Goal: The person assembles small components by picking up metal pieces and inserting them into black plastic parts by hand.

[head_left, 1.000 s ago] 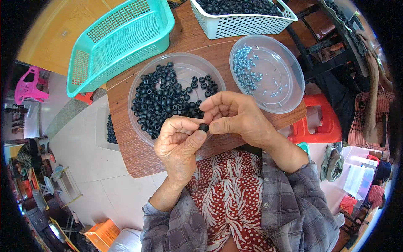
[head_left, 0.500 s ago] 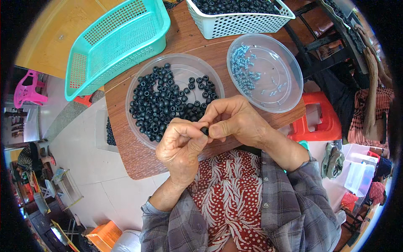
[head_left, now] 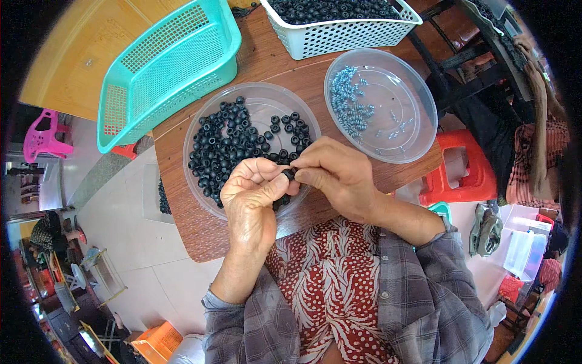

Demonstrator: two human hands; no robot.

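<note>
Over the near edge of a round clear tub (head_left: 312, 115), my two hands meet at the fingertips. My left hand (head_left: 250, 191) is closed in a pinch on a small black hollow ball (head_left: 288, 174). Against that ball, the thumb and index finger of my right hand (head_left: 342, 179) are pressed together; whatever is between them is too small to make out. Several loose black hollow balls (head_left: 227, 142) lie in the tub, most of them at its left. To the right, a round clear lid or shallow dish (head_left: 409, 100) carries small silvery-blue springs (head_left: 351, 103), heaped on its left side.
All this rests on a brown wooden table (head_left: 176, 200). At the back left stands a turquoise basket (head_left: 170, 67); at the back, a white basket (head_left: 345, 45) full of black balls. A red stool (head_left: 458, 182) is beyond the right edge, a pink chair (head_left: 43, 134) far left.
Both hands have shifted slightly left and up with the black ball. My right thumb and index finger now meet at the ball's upper side. The view has tilted a little.
</note>
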